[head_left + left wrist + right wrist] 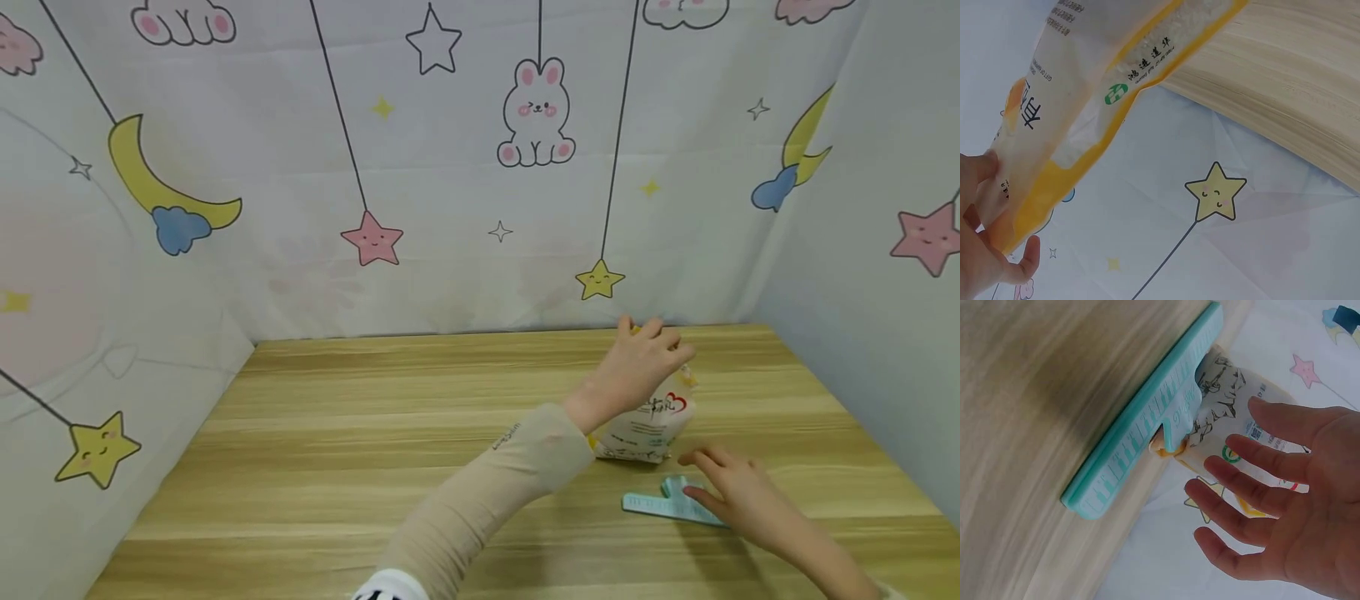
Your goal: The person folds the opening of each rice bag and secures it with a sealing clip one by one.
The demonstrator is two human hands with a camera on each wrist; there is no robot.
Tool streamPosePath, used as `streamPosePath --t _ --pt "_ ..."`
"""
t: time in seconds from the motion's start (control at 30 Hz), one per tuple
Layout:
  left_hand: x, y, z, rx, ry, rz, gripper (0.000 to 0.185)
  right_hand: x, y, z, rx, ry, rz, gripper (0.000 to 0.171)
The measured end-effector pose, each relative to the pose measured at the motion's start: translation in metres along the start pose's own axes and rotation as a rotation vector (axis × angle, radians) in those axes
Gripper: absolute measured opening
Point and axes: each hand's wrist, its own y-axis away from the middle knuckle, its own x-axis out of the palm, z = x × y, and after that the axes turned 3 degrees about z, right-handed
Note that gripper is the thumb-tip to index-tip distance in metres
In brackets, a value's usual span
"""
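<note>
A white and yellow plastic bag [639, 433] with printed lettering and a red heart stands upright on the table. My left hand [636, 371] grips its top from above. In the left wrist view, the thumb and fingers of that hand [988, 262] pinch the bag's yellow-edged end [1041, 194]. A teal sealing clip [651, 505] with printed marks along its bar lies in front of the bag. Above its right end hovers my right hand [742, 492]. The right wrist view shows this hand [1316, 494] with fingers spread, apart from the clip [1135, 437] and holding nothing.
The wood-grain table [337, 450] stretches out to the left of the bag. White cloth walls [450, 167] printed with stars, moons and rabbits enclose it at the back and both sides.
</note>
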Motion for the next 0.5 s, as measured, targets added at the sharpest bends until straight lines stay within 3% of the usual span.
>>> streamPosePath --t 0.5 --pt "0.0002 0.0004 -0.0001 0.002 0.024 -0.006 0.032 0.0108 0.0007 0.0052 0.007 0.065 0.079 0.035"
